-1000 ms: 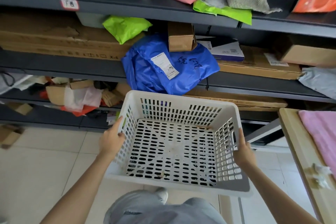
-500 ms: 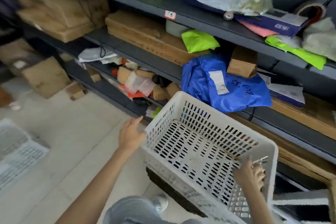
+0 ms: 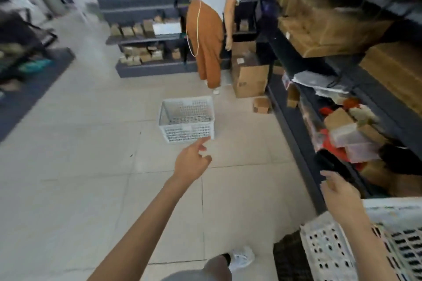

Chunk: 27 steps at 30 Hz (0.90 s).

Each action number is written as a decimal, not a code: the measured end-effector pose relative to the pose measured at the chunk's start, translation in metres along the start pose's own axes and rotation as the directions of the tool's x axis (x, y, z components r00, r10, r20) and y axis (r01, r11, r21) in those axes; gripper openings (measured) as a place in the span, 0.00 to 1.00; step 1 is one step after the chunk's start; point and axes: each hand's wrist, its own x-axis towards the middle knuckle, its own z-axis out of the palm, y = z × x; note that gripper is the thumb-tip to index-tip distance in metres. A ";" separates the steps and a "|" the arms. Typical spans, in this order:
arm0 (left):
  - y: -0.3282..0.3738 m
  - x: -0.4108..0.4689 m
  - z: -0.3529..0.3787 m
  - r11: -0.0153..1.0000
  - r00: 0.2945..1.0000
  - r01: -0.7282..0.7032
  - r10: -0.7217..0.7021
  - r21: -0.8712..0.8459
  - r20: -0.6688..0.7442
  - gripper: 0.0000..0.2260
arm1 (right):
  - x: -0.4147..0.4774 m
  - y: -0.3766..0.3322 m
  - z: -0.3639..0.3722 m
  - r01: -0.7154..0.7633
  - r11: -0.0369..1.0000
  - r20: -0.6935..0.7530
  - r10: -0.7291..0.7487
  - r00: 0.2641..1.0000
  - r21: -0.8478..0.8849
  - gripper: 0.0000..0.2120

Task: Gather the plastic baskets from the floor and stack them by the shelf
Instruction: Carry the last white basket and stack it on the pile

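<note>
A white slotted plastic basket (image 3: 187,118) stands upright on the tiled floor ahead, in the middle of the aisle. My left hand (image 3: 191,162) is stretched toward it with fingers apart, a little short of its near wall and holding nothing. A second white basket (image 3: 324,248) sits at the bottom right beside the dark shelf (image 3: 294,121). My right hand (image 3: 342,191) hovers just above that basket's far rim, fingers spread and empty. The picture is motion-blurred.
Another person (image 3: 212,29) in orange trousers stands at the aisle's far end beside cardboard boxes (image 3: 250,77). A small box (image 3: 261,105) lies on the floor by the shelf. Shelving with parcels runs along the right; a dark mat (image 3: 29,89) lies left.
Both hands have let go of the basket they carried; it now sits by the shelf at bottom right. The view has swung left down the aisle, and my left hand reaches toward another basket.
</note>
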 end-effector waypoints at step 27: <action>-0.236 0.397 -0.176 0.938 0.937 0.332 -0.340 -0.100 -0.074 0.24 | 0.344 -0.307 0.287 0.103 0.984 0.514 -0.015 0.857 -0.143 0.16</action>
